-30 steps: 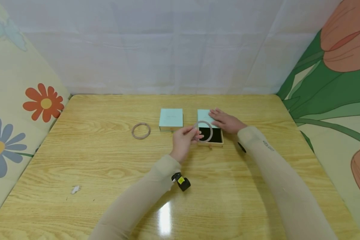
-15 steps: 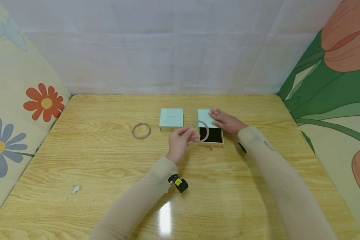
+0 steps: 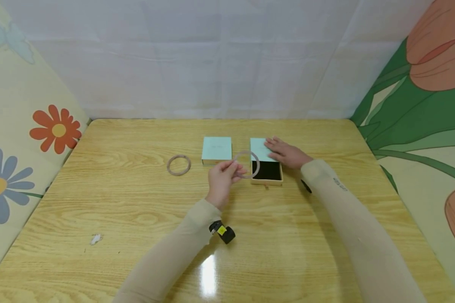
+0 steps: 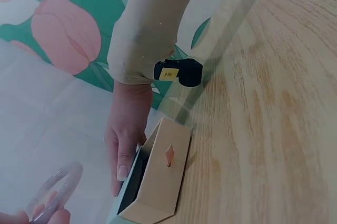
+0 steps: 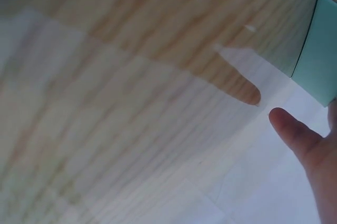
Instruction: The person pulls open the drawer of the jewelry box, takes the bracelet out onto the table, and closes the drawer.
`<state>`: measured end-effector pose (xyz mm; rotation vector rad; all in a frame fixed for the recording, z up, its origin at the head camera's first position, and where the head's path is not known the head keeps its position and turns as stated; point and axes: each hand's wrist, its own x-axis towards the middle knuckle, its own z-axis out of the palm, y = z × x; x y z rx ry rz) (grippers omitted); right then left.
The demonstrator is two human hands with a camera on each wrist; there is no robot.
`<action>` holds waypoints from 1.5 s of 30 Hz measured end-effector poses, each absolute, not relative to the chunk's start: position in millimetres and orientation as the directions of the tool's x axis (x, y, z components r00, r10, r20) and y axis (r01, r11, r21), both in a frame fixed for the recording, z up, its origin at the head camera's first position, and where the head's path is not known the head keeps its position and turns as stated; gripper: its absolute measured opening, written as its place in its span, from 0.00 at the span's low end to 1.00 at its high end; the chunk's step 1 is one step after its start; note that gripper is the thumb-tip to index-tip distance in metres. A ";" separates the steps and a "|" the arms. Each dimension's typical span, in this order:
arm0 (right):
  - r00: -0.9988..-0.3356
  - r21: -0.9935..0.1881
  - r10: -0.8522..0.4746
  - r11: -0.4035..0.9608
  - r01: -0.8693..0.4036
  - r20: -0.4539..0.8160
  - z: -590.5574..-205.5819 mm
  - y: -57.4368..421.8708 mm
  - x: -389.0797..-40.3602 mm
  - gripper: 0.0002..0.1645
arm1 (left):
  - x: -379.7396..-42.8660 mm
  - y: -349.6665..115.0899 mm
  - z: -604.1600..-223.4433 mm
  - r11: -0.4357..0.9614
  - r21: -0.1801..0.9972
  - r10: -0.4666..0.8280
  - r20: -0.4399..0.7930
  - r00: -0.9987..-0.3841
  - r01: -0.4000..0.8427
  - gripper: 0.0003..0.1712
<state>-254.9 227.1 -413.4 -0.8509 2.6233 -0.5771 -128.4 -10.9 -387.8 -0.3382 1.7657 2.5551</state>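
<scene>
My left hand (image 3: 220,183) pinches a pale mauve, translucent bangle (image 3: 258,166) between thumb and fingers. The bangle is raised and overlaps the left edge of an open drawer (image 3: 266,182) in the head view. This drawer, black inside with a tan front and a small pull tab (image 4: 169,155), sticks out of a mint-green box (image 3: 257,148). On that box's top rest the outstretched fingers of my right hand (image 3: 289,155). In the right wrist view, the right thumb (image 5: 295,132) points out beside the box's green side (image 5: 320,50).
A second mint-green box (image 3: 217,147), its drawer pushed in, stands left of the open one. Farther left a second bangle (image 3: 168,165) lies flat on the wooden table (image 3: 136,202). A small white patch (image 3: 95,239) marks the tabletop at front left. A white backdrop rises behind.
My left hand has drawn back to the left with the bangle, from over the open drawer to its left edge. The right hand and both boxes have stayed put.
</scene>
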 end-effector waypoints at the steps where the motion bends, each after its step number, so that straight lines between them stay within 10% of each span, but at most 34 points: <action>1: -0.772 -0.467 -0.611 0.742 -0.481 -0.175 -413.2 227.0 -254.7 0.36 | -128.2 -11.7 -388.1 -0.364 0.922 -0.114 -0.185 -0.976 -0.132 0.14; 45: -0.769 -0.488 -0.617 0.730 -0.479 -0.168 -416.7 228.0 -255.8 0.36 | -134.1 -56.6 -392.3 -0.415 0.908 -0.278 -0.183 -0.943 -0.054 0.12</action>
